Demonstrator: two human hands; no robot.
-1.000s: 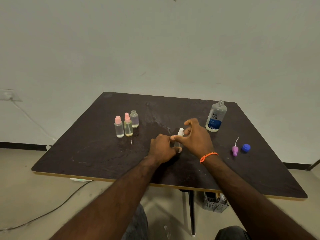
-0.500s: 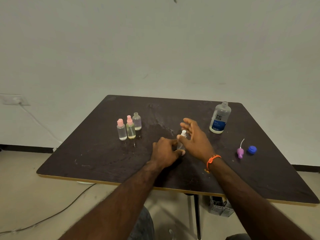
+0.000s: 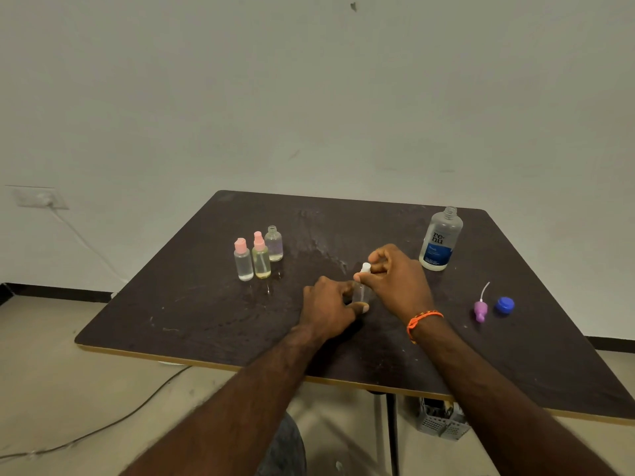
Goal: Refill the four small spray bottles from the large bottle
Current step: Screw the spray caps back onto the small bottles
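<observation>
- Two hands meet on one small spray bottle [image 3: 361, 293] near the middle of the table [image 3: 192, 314], a little toward its near edge; the bottle stands upright on the tabletop.
- Half a second ago the right hand [image 3: 398, 283] was spread open beside that bottle; now its thumb and fingers are curled and pinch the white spray top [image 3: 365, 268].
- As before, the left hand [image 3: 328, 309] grips the clear body low down, fingers wrapped round it; whatever is inside cannot be made out behind the fingers.
- Three more small bottles stand close together toward the table's left edge, where they stood earlier, well apart from the hands.
- Of these, the pink-capped clear bottle [image 3: 243, 260] holds clear liquid.
- Just beside it, the pink-sprayer bottle [image 3: 261, 261] holds yellowish liquid.
- Behind them, the uncapped small bottle [image 3: 274, 244] has an open neck and a faintly purple fill.
- Near the far right corner stands the large bottle [image 3: 440, 239], upright, cap off, with a blue label; its level cannot be told.
- Toward the right edge lie a purple sprayer head [image 3: 480, 309], its thin tube pointing up, and a blue cap [image 3: 504, 305] just beside it.
- An orange wristband [image 3: 422, 321] circles the right wrist.
</observation>
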